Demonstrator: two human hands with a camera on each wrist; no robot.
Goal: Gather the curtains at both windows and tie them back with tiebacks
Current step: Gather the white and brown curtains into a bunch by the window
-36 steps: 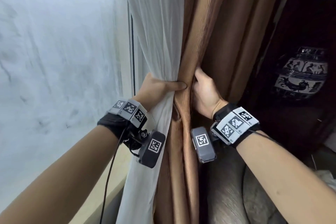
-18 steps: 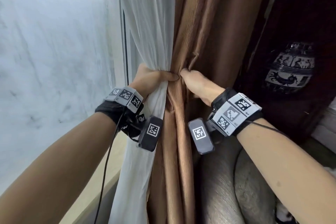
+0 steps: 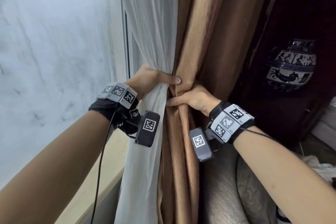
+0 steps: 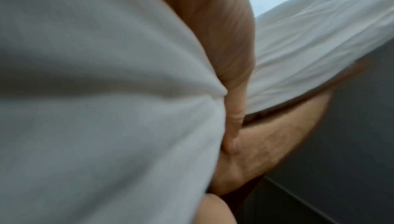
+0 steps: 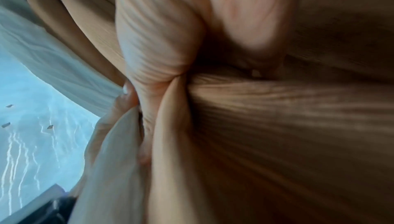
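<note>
Your left hand (image 3: 152,80) clamps the white sheer (image 3: 151,23) and your right hand (image 3: 194,98) the brown curtain (image 3: 196,42), bunching both for a tieback

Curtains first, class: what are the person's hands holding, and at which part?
The left hand grips the white sheer curtain and the right hand the brown curtain, both around the gathered waist, partway down the fabric. No tieback shows.

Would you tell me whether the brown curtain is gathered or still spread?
Gathered: the right hand grips the brown curtain, cinching its folds to a narrow waist.
</note>
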